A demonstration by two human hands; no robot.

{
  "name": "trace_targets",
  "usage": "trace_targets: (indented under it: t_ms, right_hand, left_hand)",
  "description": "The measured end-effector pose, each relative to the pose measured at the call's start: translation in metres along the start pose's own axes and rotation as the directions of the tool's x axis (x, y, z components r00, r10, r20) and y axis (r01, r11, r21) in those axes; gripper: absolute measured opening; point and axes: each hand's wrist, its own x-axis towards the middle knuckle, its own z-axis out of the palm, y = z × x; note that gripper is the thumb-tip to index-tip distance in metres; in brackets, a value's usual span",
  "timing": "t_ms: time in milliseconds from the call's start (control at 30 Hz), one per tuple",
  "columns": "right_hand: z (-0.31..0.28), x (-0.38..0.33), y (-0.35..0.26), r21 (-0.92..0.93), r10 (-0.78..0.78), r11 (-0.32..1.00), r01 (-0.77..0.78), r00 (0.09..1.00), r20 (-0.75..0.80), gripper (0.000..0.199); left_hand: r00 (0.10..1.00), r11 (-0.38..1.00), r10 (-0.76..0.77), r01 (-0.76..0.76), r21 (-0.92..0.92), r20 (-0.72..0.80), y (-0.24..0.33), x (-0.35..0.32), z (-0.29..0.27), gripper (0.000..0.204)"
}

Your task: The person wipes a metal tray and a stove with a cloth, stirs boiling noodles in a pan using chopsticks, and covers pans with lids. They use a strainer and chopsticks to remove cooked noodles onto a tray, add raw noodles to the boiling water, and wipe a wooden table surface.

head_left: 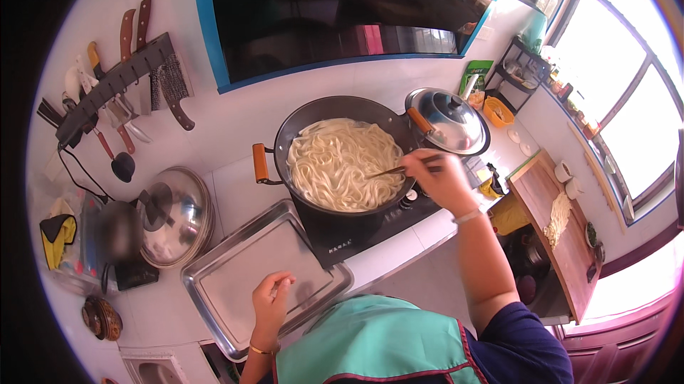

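Note:
A black wok (pixel 299 117) with orange handles sits on a black cooktop (pixel 356 231) and is full of wide white noodles (pixel 342 162). My right hand (pixel 442 177) holds brown chopsticks (pixel 399 168) at the wok's right rim, their tips in the noodles. My left hand (pixel 274 297) rests with fingers curled on the near part of an empty steel tray (pixel 239 259), and holds nothing that I can see.
A domed steel lid (pixel 449 120) lies right of the wok, another lid (pixel 178 216) left of the tray. Knives hang on a wall rack (pixel 114 81). A wooden board (pixel 563 231) with noodle strips stands at the right. A range hood (pixel 342 13) hangs above.

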Motion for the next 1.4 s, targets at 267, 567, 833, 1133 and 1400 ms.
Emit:
trace_targets:
  t_ms: [267, 567, 833, 1133, 1400]
  right_hand:
    - [0.027, -0.042, 0.001, 0.17, -0.122, 0.97, 0.172, 0.956, -0.267, 0.011]
    - [0.075, -0.06, -0.061, 0.168, -0.44, 0.863, 0.477, 0.872, -0.216, 0.018]
    - [0.245, -0.003, -0.128, 0.613, -0.647, 0.663, 0.43, 0.741, 0.179, 0.012]
    - [0.479, 0.082, -0.126, 0.435, -0.131, 0.877, -0.205, 0.768, 0.627, 0.036]
    - [0.5, 0.046, -0.173, 0.373, -0.136, 0.879, -0.296, 0.594, 0.793, 0.034]
  left_hand:
    - [0.977, 0.961, 0.095, -0.14, 0.238, 0.19, 0.015, 0.005, 0.004, 0.017]
    - [0.881, 0.775, -0.21, -0.114, -0.621, -0.424, -0.022, 0.087, -0.14, 0.047]
    - [0.767, 0.584, -0.315, -0.308, -0.751, -0.559, -0.039, 0.151, -0.225, 0.063]
    - [0.757, 0.752, -0.381, -0.081, -0.654, -0.531, -0.035, 0.179, -0.248, 0.015]
    - [0.655, 0.806, -0.326, -0.185, -0.563, -0.682, -0.014, 0.14, -0.241, 0.011]
